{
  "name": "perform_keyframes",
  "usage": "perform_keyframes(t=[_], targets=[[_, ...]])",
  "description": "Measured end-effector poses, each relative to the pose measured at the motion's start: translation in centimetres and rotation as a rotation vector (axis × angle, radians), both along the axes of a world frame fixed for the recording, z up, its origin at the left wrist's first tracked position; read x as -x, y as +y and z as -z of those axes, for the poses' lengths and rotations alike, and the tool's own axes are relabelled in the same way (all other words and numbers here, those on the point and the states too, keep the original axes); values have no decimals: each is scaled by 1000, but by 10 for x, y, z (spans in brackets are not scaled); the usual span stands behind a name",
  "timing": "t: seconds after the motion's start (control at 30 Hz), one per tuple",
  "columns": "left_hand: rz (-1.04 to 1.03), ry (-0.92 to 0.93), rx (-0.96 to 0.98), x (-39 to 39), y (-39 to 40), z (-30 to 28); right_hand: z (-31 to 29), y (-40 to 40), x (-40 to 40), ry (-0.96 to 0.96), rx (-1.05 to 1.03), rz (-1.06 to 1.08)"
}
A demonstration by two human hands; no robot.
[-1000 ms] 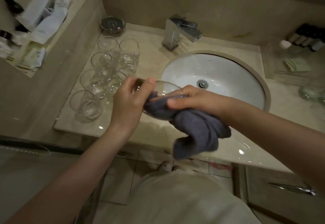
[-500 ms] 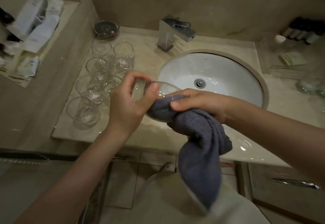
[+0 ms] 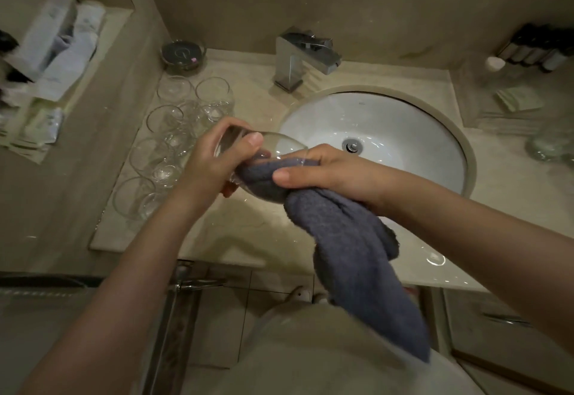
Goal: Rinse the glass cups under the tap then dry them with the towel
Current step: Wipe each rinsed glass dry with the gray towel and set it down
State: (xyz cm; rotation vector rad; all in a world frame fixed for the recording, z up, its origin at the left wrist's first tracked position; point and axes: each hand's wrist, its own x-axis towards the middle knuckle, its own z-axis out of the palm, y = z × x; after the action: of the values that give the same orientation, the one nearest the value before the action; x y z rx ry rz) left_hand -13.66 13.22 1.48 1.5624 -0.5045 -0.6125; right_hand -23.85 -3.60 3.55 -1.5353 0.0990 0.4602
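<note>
The left hand [image 3: 214, 161] grasps a glass cup [image 3: 264, 158] by its base end, fingers and thumb wrapped round it, holding it tipped on its side above the front edge of the counter [image 3: 248, 233], just left of the sink [image 3: 388, 127]. The right hand [image 3: 323, 174] clutches a grey-blue towel [image 3: 351, 255], part of it pushed into the cup's mouth, the rest hanging down past the counter's front edge toward the floor. So the step in hand is drying, and for this cup the rinse looks done (no water shows running from the tap [image 3: 306, 53], which stands at the counter's back edge behind the sink). Along the counter's left edge stands a cluster of other glass cups [image 3: 174, 134], upright, close together, reaching from near the back corner toward the front. Whether those are already rinsed and dried or waiting their turn cannot be told; they are clear and the light is dim. A fair judgement is that the task is somewhere in its middle: one cup is being wiped, and it has not yet been set down with the others. A small dark dish [image 3: 183, 53] sits at the back left corner.
</note>
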Motion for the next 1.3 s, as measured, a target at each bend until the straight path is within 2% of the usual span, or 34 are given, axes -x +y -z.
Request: perform_keyframes(t=[0.07,0.1,0.13,0.17,0.2,0.23,0.3,0.33,0.37,0.43,0.47,0.57,0.6,0.63,0.73,0.77,0.8,0.87,0.9,1.0,1.03,1.07,1.17,1.2,1.23,1.3], targets=[[105,189,-105,-11,4,-2,2,6,-3,-275,452,-72],[112,196,-170,-14,4,-1,6,8,-6,-418,675,-133],[67,145,-213,-14,4,3,9,9,-7,-492,800,-164],[-18,76,-210,-12,3,7,11,9,-9,-483,786,-152],[-112,-5,-153,-10,1,10,9,9,-11,-392,638,-124],[-180,-94,-78,-8,1,14,4,9,-13,-230,391,-79],[-191,-299,37,-7,2,19,0,8,-18,85,-80,10],[-169,-367,74,-8,5,22,0,9,-20,156,-183,41],[-154,-392,92,-10,8,23,1,11,-21,159,-180,56],[-153,-358,49,-17,14,23,5,20,-22,26,11,76],[-149,-291,-14,-21,16,23,8,24,-22,-84,184,84],[-120,95,-151,-22,14,18,21,32,-22,-406,789,-22],[-161,118,-174,-22,12,19,24,34,-22,-441,845,-32],[-219,77,-189,-19,11,19,26,34,-21,-411,735,-19],[-288,-159,-84,-8,10,20,17,26,-18,29,-106,87],[-279,-220,-56,-4,10,19,17,22,-17,130,-257,103],[-273,-279,-46,-3,12,19,16,20,-16,183,-308,111],[-265,-298,-62,-3,14,17,16,19,-17,146,-234,123],[-257,-231,-94,-6,13,15,17,19,-18,59,-98,122],[-207,123,-311,-15,4,12,26,24,-20,-293,610,-25],[-239,166,-343,-15,0,14,29,25,-19,-344,711,-32],[-291,129,-331,-12,-3,17,32,26,-17,-324,640,1],[-376,-154,-109,0,-3,24,25,21,-10,46,-86,106],[-348,-225,-44,3,0,26,22,20,-9,143,-247,102],[-316,-270,5,3,2,27,20,19,-8,193,-302,99],[-284,-284,49,2,5,29,20,21,-9,198,-259,105]])
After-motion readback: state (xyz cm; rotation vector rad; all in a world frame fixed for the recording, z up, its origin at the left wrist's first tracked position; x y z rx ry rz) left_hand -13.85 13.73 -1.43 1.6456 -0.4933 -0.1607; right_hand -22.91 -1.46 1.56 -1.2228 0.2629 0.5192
